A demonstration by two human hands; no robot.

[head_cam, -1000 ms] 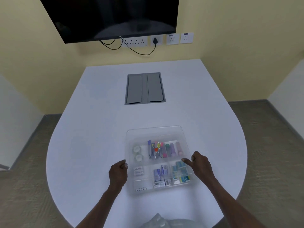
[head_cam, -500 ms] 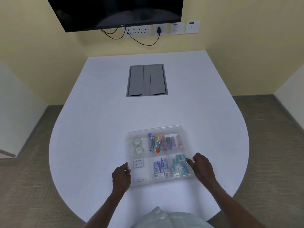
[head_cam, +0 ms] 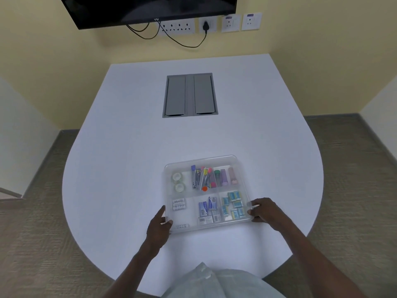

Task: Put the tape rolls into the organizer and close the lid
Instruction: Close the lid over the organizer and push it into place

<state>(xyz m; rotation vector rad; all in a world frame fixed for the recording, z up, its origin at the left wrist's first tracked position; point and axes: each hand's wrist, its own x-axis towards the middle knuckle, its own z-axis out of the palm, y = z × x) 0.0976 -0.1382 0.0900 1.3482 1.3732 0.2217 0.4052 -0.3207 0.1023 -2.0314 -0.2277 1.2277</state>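
A clear plastic organizer [head_cam: 232, 158] lies flat on the white table near its front edge, with its transparent lid down over the compartments. Two clear tape rolls [head_cam: 177, 182] sit one behind the other in the back left compartment. Pens and markers fill the back middle, and small boxes and erasers fill the front compartments. My left hand [head_cam: 158, 225] holds the organizer's front left corner, thumb on the lid. My right hand [head_cam: 263, 210] grips the right edge near the front corner.
The white table [head_cam: 120, 164] has a rounded front edge and a grey cable hatch [head_cam: 190, 95] set into its middle. A dark screen [head_cam: 148, 9] and wall sockets hang on the yellow wall behind. Carpet shows on both sides.
The lid has come down flat over the organizer. Both hands slid back toward the organizer's front corners, and the camera tilted lower.
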